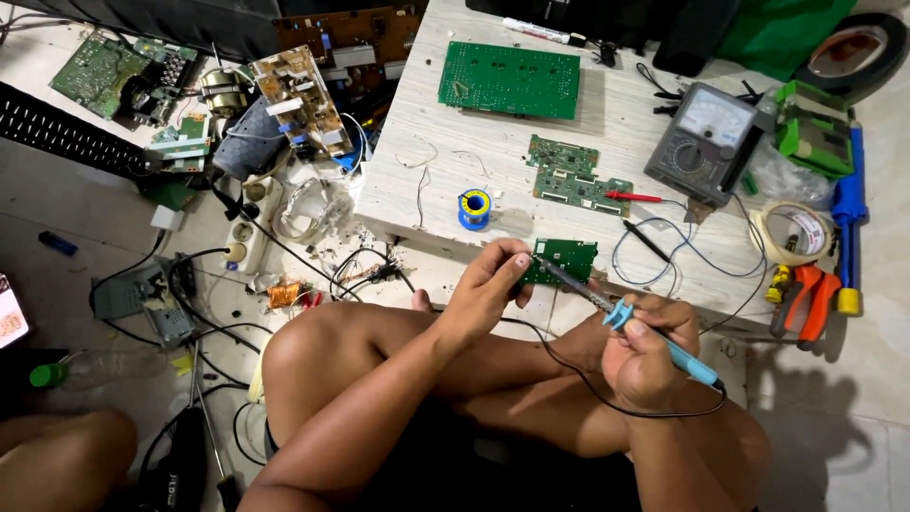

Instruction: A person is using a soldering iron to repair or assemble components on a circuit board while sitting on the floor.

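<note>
My left hand (488,284) pinches a small green circuit board (566,257) by its left edge, just in front of the low table's near edge. My right hand (642,349) grips a soldering iron (621,315) with a blue handle. Its metal tip rests against the small board near my left fingertips. A black cord runs from the iron's rear across my legs. I sit cross-legged on the floor.
On the pale wooden table (417,180) lie a large green board (510,80), two smaller boards (573,177), a solder spool (474,208), an analog multimeter (711,142) with red and black probes. Pliers (806,296), tape and a blue pump lie at the right. Boards and cables crowd the floor at left.
</note>
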